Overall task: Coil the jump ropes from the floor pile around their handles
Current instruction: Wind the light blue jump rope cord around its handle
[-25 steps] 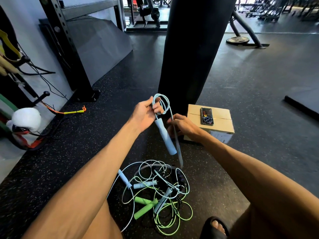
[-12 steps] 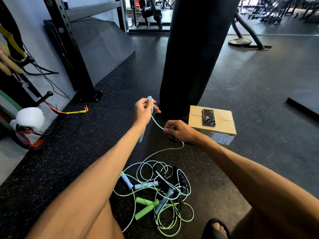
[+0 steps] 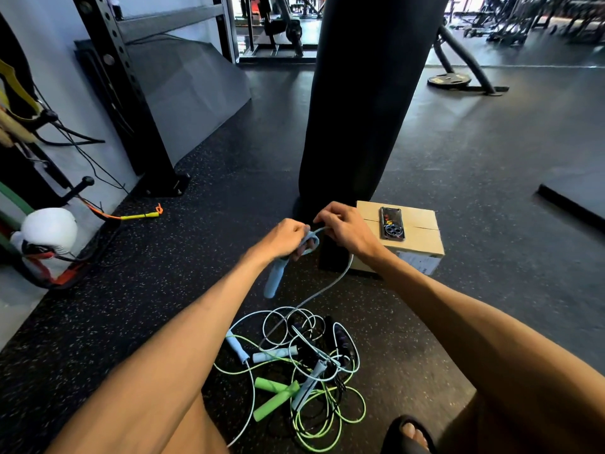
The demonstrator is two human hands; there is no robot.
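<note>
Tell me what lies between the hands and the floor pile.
Head view: the blue handle hangs from the left hand, a pale cord runs from the right hand down to the pile.

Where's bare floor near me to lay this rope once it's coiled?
Bare floor lies left, between the rack foot and the bag, and right, between the box and the mat. Crowded: the pile in front of you, the box top with the phone, the wall side by the glove.

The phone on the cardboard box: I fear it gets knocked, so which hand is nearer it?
Right. The right hand is just left of the phone, at the left edge of the box, pinching the blue rope. The left hand is farther left.
</note>
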